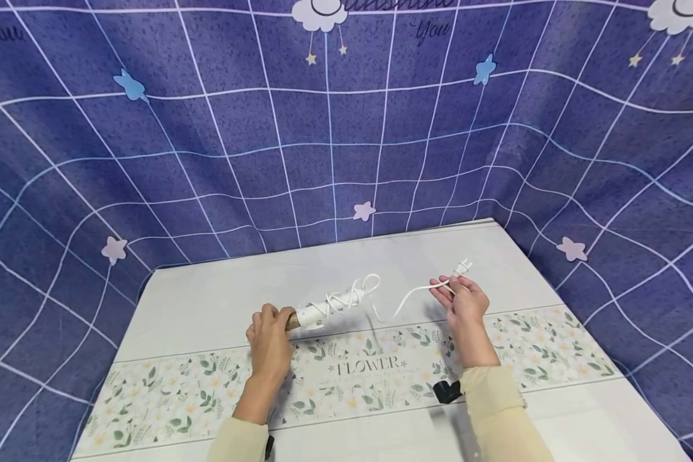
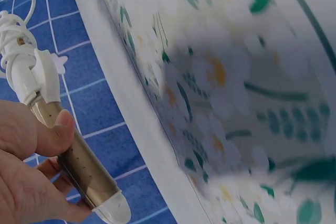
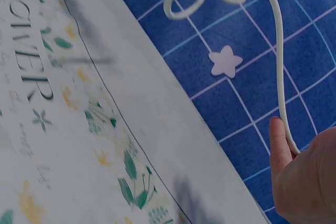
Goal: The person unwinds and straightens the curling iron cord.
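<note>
In the head view a curling iron with a white handle (image 1: 308,316) is held over the table, tilted up to the right. My left hand (image 1: 270,340) grips its gold barrel (image 2: 88,163), thumb on one side and fingers on the other; the white tip (image 2: 115,209) sticks out past them in the left wrist view. White cord (image 1: 335,301) is wound in loose turns round the handle. From there a free length hangs in a dip and rises to my right hand (image 1: 468,305), which pinches it just below the two-prong plug (image 1: 461,268).
The table is covered by a white cloth (image 1: 219,301) with a floral band and the word FLOWER. Behind and beside it hangs a blue grid-patterned curtain (image 1: 277,160) with stars and clouds. A black object (image 1: 447,391) shows at the right sleeve.
</note>
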`<move>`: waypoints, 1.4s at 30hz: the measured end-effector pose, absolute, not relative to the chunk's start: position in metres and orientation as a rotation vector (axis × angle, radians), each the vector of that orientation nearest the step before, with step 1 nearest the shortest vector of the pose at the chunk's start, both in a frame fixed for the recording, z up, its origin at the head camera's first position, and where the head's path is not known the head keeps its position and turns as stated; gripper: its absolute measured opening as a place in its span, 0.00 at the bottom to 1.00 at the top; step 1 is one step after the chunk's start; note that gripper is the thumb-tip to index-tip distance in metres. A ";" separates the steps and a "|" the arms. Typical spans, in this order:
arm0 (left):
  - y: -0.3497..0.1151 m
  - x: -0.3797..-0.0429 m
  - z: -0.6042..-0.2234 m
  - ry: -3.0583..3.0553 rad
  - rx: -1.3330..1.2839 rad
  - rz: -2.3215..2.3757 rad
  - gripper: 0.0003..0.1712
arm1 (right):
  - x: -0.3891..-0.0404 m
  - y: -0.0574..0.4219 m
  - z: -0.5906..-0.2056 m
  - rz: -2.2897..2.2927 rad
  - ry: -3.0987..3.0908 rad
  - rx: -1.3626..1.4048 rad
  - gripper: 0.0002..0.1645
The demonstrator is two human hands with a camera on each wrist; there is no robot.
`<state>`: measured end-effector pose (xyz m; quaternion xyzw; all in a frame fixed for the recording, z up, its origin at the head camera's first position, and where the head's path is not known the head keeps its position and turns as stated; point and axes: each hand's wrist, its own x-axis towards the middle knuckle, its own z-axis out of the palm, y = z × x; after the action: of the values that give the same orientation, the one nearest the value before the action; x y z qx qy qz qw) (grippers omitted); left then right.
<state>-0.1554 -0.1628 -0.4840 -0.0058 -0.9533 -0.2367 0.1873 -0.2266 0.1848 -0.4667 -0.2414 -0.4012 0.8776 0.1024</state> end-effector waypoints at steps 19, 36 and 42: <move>-0.198 -0.154 -0.486 -2.634 -0.030 -0.589 0.28 | -0.238 0.207 -0.487 2.602 -1.118 -0.874 0.08; -0.194 -0.157 -0.487 -2.658 0.024 -0.645 0.26 | -0.242 0.207 -0.507 2.741 -1.062 -0.983 0.17; -0.192 -0.157 -0.487 -2.671 0.033 -0.652 0.26 | -0.243 0.209 -0.514 2.787 -0.998 -1.045 0.25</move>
<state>-0.1575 -0.1924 -0.4873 0.0119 -0.9528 -0.2327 0.1948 -0.2427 0.2085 -0.5140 -0.3329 -0.3179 0.8878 0.0010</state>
